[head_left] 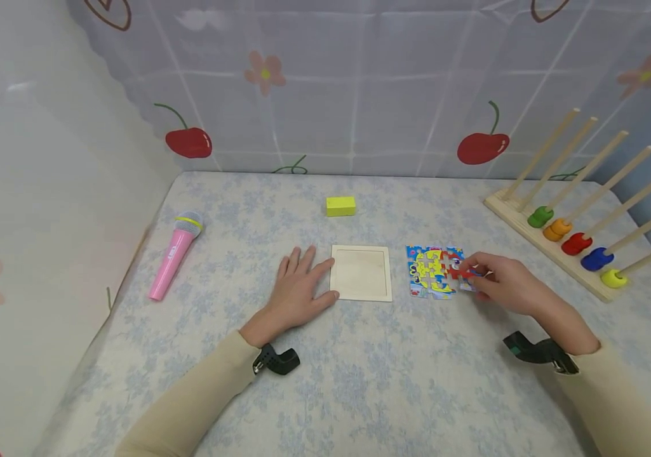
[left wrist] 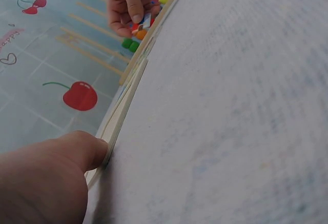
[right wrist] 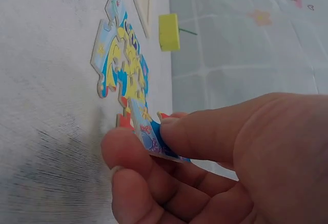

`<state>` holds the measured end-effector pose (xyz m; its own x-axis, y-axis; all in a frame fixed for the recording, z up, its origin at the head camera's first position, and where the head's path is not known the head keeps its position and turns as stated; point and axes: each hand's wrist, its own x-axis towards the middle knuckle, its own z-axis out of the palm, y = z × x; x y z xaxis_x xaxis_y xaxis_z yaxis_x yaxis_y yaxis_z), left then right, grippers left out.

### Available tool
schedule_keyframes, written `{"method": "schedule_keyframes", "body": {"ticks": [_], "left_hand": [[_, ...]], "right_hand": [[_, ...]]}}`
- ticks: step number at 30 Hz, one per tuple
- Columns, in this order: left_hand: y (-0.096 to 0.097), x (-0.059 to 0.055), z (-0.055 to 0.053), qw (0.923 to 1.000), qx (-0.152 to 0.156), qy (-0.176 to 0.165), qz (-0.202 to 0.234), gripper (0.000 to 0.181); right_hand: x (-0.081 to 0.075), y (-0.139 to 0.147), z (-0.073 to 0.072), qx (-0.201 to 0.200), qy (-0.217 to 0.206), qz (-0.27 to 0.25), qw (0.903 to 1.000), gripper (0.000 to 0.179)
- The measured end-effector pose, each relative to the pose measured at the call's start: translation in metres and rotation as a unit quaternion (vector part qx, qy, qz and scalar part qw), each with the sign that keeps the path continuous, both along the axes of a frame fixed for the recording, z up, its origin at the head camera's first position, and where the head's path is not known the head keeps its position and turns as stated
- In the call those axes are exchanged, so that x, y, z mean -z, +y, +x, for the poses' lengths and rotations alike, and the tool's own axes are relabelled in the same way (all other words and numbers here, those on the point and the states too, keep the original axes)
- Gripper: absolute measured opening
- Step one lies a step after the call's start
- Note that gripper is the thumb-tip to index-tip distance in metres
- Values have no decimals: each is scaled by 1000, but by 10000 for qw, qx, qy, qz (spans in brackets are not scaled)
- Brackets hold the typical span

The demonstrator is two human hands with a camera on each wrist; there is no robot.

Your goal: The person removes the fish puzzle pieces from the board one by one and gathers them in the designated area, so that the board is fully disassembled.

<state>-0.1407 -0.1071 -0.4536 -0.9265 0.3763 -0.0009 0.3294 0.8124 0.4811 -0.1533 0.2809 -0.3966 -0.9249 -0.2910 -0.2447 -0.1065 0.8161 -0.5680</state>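
My right hand (head_left: 505, 282) pinches a blue jigsaw piece (right wrist: 148, 131) between thumb and fingers, lifted and tilted at the right side of the puzzle. The partly joined jigsaw puzzle (head_left: 430, 271), with a yellow figure on blue, lies flat on the table. To its left is a square wooden frame (head_left: 361, 274) with a raised rim and a bare inside. My left hand (head_left: 299, 289) lies spread at the frame's left edge, thumb and index finger touching the rim. In the left wrist view the thumb (left wrist: 92, 149) presses against the frame's side.
A yellow block (head_left: 340, 206) sits behind the frame. At the far left lies a pink toy microphone (head_left: 175, 255). A wooden peg stand (head_left: 554, 244) with coloured beads occupies the right side. The patterned cloth covers the table (head_left: 359, 381), and a curtain hangs behind it.
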Motion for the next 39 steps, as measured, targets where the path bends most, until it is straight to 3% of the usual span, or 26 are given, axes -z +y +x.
{"method": "schedule_keyframes", "body": {"ticks": [7,17,28,39], "left_hand": [[0,0,0,10000,5,-12,4,63],[-1,0,0,10000,8,-6,43,63],[0,0,1,10000,-5,-31,36,64],[-1,-1,1,10000,8,-33,48,64]], "right_hand": [[11,6,2,69,-493,-517,9974,27],[18,4,3,227,-484,-590,9968,25],[19,0,4,370,-31,42,9993,31],[20,-1,4,345,317,249,9986,27]]}}
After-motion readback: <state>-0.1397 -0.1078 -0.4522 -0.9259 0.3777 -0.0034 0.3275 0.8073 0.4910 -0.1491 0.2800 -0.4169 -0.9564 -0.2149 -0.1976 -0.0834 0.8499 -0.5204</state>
